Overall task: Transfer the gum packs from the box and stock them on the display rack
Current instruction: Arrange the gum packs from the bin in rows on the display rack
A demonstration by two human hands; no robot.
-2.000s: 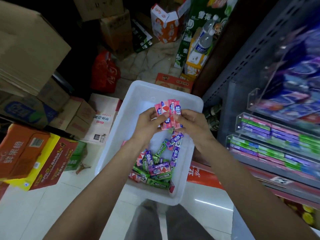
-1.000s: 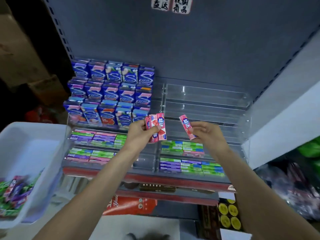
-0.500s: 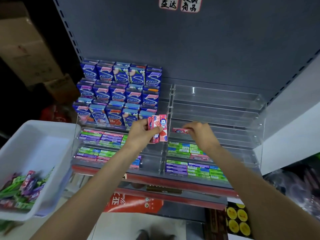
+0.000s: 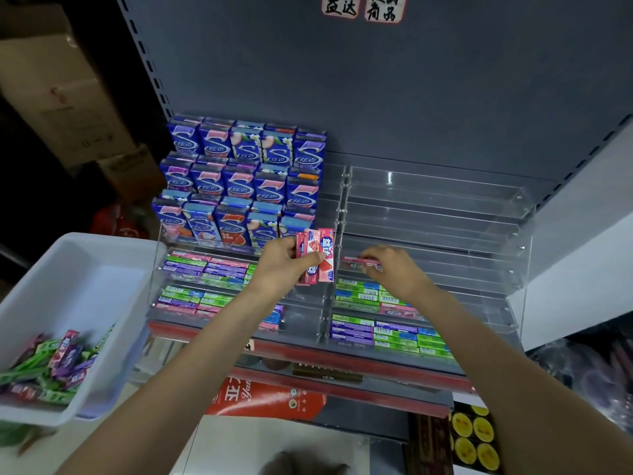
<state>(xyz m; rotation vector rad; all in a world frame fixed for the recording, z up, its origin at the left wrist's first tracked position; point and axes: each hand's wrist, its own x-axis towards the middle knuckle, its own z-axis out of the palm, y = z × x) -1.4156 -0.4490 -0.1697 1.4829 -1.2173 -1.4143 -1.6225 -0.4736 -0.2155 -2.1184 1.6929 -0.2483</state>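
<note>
Clear display rack (image 4: 442,214) fills the shelf, its lower tiers stocked. White box (image 4: 85,269) at the rack's left edge holds loose gum packs (image 4: 61,358). Left hand (image 4: 281,262) grips a fan of pink packs (image 4: 317,258); right hand (image 4: 394,269) pinches a single pink pack (image 4: 358,260) on a middle tier, at its left end.

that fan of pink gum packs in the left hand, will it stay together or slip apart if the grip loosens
The pink gum packs look glossy and flat-sided, so they would probably slide over each other. The left hand pinches them only at one side, so a looser grip likely spills them. They seem stiff and light: small straight-edged packs held easily together.
</note>
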